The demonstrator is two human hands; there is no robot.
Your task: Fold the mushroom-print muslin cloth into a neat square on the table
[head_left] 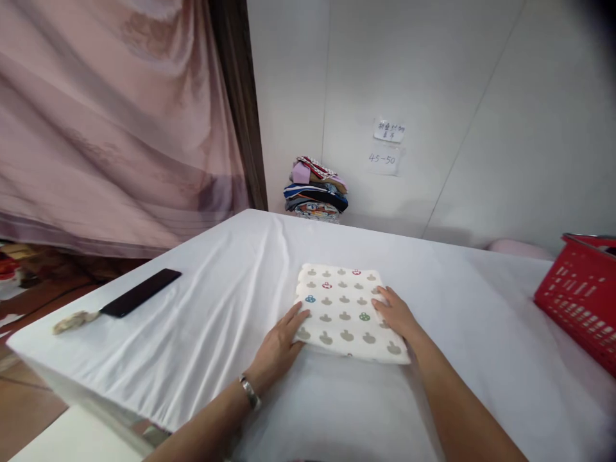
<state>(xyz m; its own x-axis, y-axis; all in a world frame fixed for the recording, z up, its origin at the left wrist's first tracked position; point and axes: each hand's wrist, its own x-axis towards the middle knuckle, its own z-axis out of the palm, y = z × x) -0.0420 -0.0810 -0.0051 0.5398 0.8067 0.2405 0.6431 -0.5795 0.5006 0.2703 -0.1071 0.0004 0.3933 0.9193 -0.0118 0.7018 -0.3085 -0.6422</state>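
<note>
A folded white cloth (344,300) printed with grey mushrooms and a few red, blue and green ones lies squarely in front of me on the white-covered table (231,295). My left hand (282,340) rests at its left edge, fingers stretched out over the border and thumb apart near the front corner. On the opposite side, my right hand (397,313) touches the right edge with its fingers extended and spread. Neither hand is wrapped round the cloth. A silver bracelet (249,392) circles my left wrist.
A dark phone (142,293) with a fluffy strap lies at the table's left. A red plastic basket (582,289) stands at the right edge. Behind the table is a stack of folded fabrics (315,192) near the wall. A pink curtain (120,128) hangs at left.
</note>
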